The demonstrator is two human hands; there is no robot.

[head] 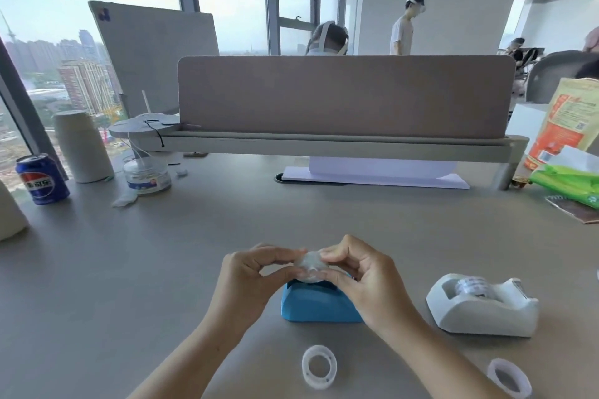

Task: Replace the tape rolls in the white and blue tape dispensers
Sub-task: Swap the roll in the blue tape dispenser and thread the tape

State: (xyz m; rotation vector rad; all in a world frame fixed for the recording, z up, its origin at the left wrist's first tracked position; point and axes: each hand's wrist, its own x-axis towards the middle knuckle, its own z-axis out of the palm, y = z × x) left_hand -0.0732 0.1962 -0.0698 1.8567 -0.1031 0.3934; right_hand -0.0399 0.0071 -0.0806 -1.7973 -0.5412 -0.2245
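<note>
A blue tape dispenser [319, 303] sits on the grey desk in front of me. Just above its top, my left hand [256, 272] and my right hand [366, 282] both pinch a small clear tape roll [311, 266]. The white tape dispenser [483, 308] stands to the right with a clear roll seated in it. Two white tape rolls lie near the desk's front edge: one stands on edge [319, 366] below the blue dispenser, the other [509, 377] lies at the lower right.
At the left stand a blue soda can [42, 179], a stack of paper cups [82, 146] and a clear round tub [147, 173]. A desk divider panel [343, 95] spans the back. Snack bags [570, 152] and a notebook sit at the right. People stand beyond the divider.
</note>
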